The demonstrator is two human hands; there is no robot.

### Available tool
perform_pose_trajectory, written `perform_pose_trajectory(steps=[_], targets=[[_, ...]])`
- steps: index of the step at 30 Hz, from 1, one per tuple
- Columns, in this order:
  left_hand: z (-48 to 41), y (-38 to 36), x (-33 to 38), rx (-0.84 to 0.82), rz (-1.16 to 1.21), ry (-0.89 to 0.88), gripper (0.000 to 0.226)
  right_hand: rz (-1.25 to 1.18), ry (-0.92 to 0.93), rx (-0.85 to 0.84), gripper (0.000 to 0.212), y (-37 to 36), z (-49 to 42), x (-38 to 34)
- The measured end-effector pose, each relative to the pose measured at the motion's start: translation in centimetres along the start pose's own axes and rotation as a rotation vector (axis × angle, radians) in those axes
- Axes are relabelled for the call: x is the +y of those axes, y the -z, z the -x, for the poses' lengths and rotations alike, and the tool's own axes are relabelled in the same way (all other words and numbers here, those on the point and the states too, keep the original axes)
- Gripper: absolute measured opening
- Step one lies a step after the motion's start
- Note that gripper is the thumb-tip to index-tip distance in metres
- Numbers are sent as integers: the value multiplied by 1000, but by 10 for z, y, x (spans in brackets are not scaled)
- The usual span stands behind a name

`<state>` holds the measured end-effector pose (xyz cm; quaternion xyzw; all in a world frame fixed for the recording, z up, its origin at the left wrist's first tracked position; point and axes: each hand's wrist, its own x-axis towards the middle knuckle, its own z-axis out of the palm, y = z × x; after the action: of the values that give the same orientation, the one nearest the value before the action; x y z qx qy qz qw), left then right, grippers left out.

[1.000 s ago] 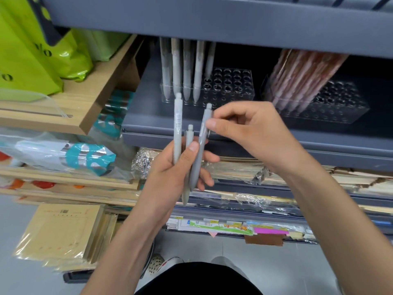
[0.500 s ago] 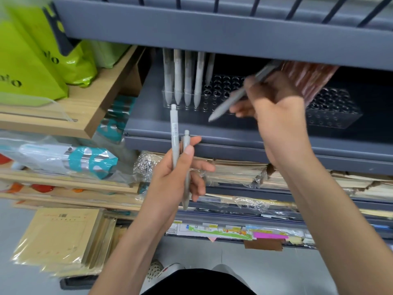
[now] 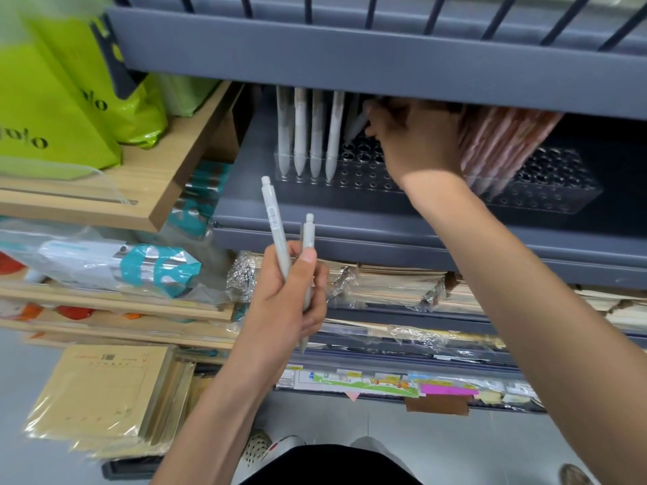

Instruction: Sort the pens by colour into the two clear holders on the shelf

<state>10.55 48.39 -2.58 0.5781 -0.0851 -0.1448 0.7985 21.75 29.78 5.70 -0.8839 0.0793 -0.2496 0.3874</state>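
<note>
Since half a second ago the right hand (image 3: 416,141) has gone deeper under the upper shelf edge, and its grey pen (image 3: 357,124) has swung from a slant toward upright, tip down over the open holes of the left clear holder (image 3: 364,176), upper centre of the frame. That pen is blurred and half hidden; the fingers appear curled round its top, and I cannot tell whether the tip is in a hole yet.

Four grey pens (image 3: 308,134) already stand in the holder's front row, just left of it. At centre frame the left hand (image 3: 283,306) grips two spare grey pens (image 3: 276,225), upright, thumb pressed across them. To the upper right, the right clear holder (image 3: 553,183) carries a leaning bunch of pink pens (image 3: 500,145).

By my judgement the pink side looks filled, while the grey side needs this pen seated and two more after it. Green bags (image 3: 63,110) sit at upper left.
</note>
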Motion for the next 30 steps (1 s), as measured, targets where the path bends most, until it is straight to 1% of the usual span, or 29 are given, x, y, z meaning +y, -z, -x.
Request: perform_pose_trajectory(steps=[2,5,9,17,20,21,22,24,25,27,30], targets=[[-1,0,-1,-5,-24,-26,15,62,17,-14,39,-2,-5,-3],[-2,2,-2,35,-51,-47,22,64,26,19,32,-7,-7,-7],[-2,3,-3,74,-60,-23,29,30,12,58,27,-11,-2,-7],[-6,5,-8,125,14,0,25,26,33,73,24,-10,0,-6],[-7,5,-8,93,8,-10,24,25,10,149,23,-2,11,-9],[-8,5,-7,85,-8,-19,24,-28,-4,163,19,2,17,-10],[-8,4,-7,84,-28,-26,26,-117,-11,144,15,6,25,-10],[-8,2,-7,86,-59,-43,26,-272,-27,22,14,14,49,-11],[-9,1,-7,89,-65,-55,25,-289,-47,-59,16,16,61,-11],[-9,-2,-8,95,-76,-81,22,-246,-89,-182,18,20,80,-8],[-10,-6,-7,73,-91,-95,21,-242,-125,-260,18,22,90,-6]])
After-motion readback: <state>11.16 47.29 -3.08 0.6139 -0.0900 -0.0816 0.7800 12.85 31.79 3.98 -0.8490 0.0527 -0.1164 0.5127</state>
